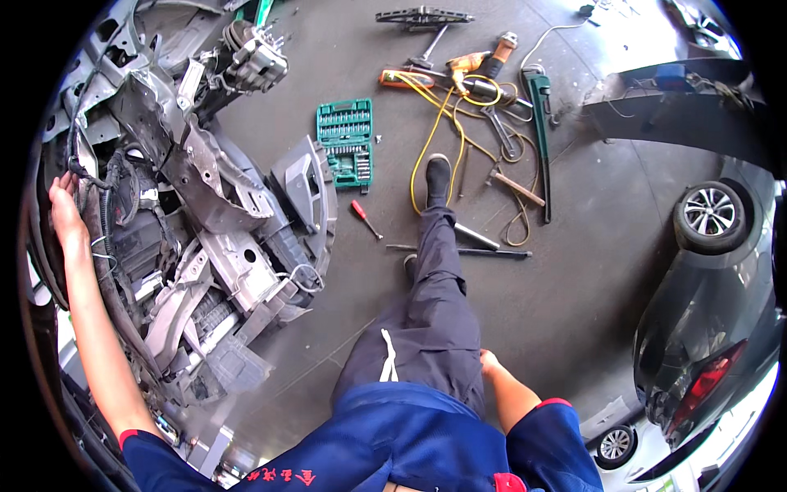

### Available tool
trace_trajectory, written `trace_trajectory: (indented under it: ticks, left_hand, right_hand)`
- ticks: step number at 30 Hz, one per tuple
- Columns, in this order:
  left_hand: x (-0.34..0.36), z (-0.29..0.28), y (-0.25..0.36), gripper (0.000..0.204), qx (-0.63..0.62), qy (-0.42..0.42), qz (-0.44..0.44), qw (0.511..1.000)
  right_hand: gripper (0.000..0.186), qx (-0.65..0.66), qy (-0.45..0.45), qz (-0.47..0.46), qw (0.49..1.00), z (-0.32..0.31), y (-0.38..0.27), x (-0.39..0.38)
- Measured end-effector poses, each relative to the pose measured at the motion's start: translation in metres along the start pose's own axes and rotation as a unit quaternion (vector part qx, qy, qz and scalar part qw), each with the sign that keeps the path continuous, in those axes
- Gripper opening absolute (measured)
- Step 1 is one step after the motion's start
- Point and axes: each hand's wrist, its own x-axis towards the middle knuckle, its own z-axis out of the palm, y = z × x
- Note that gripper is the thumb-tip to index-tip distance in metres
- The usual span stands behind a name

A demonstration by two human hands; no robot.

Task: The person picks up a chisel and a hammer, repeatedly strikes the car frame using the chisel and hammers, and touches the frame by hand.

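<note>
My left hand (pixel 67 215) is on the far left, its fingers curled against the edge of a stripped car front (pixel 205 180), beside a black wiring harness (pixel 105 193) and bent, exposed metal. My right hand (pixel 489 363) hangs down by my right thigh, mostly hidden behind the trouser leg, so its fingers cannot be made out. My legs are in a stride on the dark floor, with one shoe (pixel 436 180) forward, near a yellow cord (pixel 422 143).
A green socket case (pixel 344 123), red screwdriver (pixel 361 211), hammer (pixel 516 187), long pipe wrench (pixel 541 143), power tools (pixel 467 61), cords and metal bars (pixel 459 251) lie on the floor. A grey car (pixel 693 312) stands at right, a dark panel (pixel 672 119) above it.
</note>
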Motion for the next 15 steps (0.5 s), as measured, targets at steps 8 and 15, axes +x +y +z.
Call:
trace_trajectory:
  ticks: [8,15]
  left_hand:
    - [-0.018,-0.028,-0.013,0.064,0.08,-0.036,-0.065,0.994]
    - [-0.015,-0.085,-0.001,0.06,0.125,0.017,-0.182,0.975]
  right_hand:
    - [0.021,0.043,0.118,0.018,0.992,-0.091,-0.066,0.026]
    - [0.026,0.043,0.189,-0.101,0.976,-0.196,-0.24,0.218]
